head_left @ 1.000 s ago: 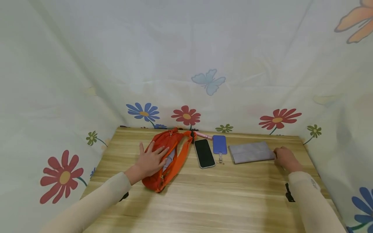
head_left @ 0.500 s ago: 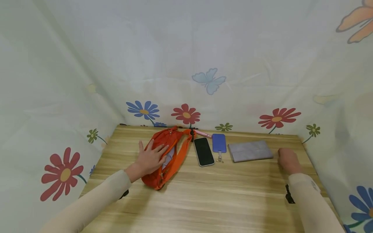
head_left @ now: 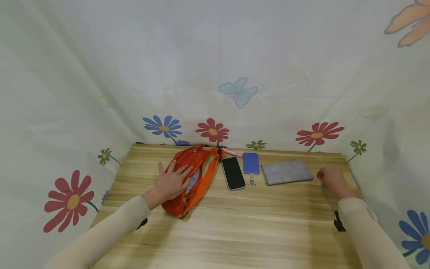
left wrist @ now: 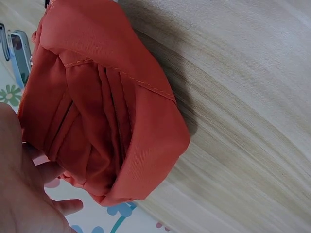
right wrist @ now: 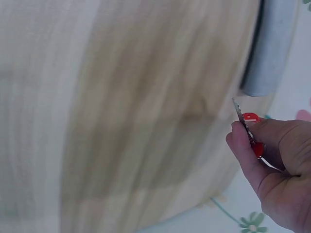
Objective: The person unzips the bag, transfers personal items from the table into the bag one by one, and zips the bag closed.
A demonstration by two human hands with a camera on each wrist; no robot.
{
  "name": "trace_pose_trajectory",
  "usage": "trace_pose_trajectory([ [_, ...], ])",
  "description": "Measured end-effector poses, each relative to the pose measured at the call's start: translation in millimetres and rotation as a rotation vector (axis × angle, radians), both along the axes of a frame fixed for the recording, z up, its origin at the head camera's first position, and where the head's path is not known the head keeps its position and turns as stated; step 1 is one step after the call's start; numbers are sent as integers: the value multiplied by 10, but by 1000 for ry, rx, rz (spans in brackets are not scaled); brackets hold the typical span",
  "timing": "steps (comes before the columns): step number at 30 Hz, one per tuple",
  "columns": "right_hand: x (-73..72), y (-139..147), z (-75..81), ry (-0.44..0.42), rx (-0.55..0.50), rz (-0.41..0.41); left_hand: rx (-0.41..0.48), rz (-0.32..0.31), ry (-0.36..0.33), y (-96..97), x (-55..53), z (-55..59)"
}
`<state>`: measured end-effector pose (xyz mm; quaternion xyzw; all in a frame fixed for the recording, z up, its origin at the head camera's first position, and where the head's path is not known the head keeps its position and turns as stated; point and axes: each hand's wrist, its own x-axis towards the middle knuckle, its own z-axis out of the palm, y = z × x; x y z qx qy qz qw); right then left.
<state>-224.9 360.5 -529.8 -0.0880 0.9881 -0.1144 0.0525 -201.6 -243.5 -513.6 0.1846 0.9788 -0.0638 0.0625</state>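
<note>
My left hand [head_left: 171, 185] rests with spread fingers on a red-orange waist bag [head_left: 181, 160]. The bag's zipped opening shows some grey fabric, and an orange strap [head_left: 209, 179] lies along its right side. In the left wrist view, creased pockets of the bag [left wrist: 155, 126] face the camera. My right hand [head_left: 336, 182] pinches keys between thumb and fingers, just right of a grey folded wallet [head_left: 287, 172]. A toothed metal key blade [right wrist: 238, 109] and red pieces [right wrist: 251, 117] show in the right wrist view; part of them is hidden by the fingers.
Between bag and wallet lie a phone [head_left: 233, 173], a blue card holder [head_left: 251, 163] with a metal clip, and a pink pen-like stick [head_left: 233, 153] at the back edge. Flower-printed white curtains [head_left: 215, 74] surround the wooden table [head_left: 248, 228].
My right hand has lifted slightly and turned, away from the wallet's right end, and a red piece of the keys now shows at its fingertips. The left hand stays on the bag.
</note>
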Motion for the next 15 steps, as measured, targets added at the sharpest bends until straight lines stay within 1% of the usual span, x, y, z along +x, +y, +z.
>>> trace_pose_trajectory([
  [7, -48, -170, 180, -47, -62, 23, 4, 6, 12, -30, 7, -42],
  [11, -67, -305, 259, -32, -77, 45, 16, 2, 7, -22, 10, -44],
  [15, -115, -474, 316, -42, -126, 59, 19, 0, 7, -2, 9, -38],
])
